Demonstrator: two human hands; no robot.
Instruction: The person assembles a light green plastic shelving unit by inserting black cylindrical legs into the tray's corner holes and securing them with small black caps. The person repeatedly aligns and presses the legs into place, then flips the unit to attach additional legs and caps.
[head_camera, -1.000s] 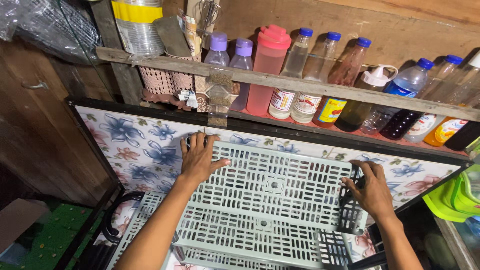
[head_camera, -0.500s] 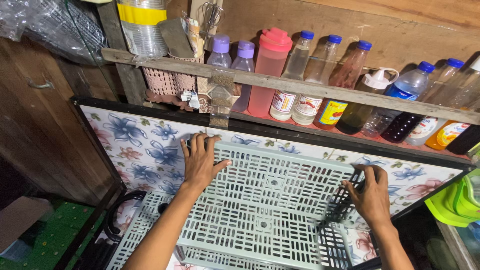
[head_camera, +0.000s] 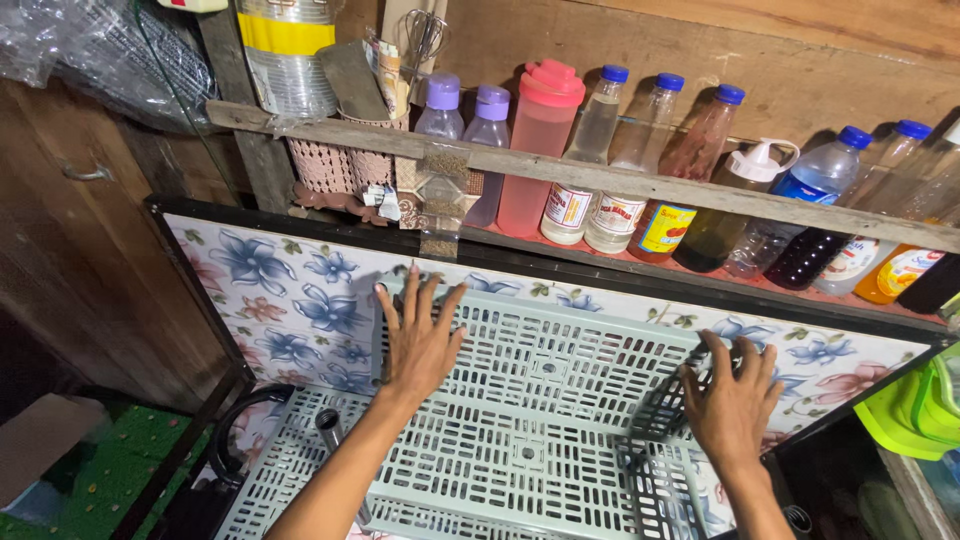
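A pale green plastic grid rack with slotted holes lies flat on a flower-patterned table. My left hand rests palm down on the rack's far left corner, fingers spread. My right hand presses on the rack's right side, where a dark slotted panel stands tilted under the fingers. Another pale grid panel lies lower at the left.
A wooden rail fronts a shelf of bottles: two purple-capped ones, a pink jug, several blue-capped bottles. A pink basket sits at left, a lime-green tub at right, a black cable lower left.
Both hands have slid a little nearer on the rack. The dark panel under my right hand has tipped lower. The view has shifted slightly.
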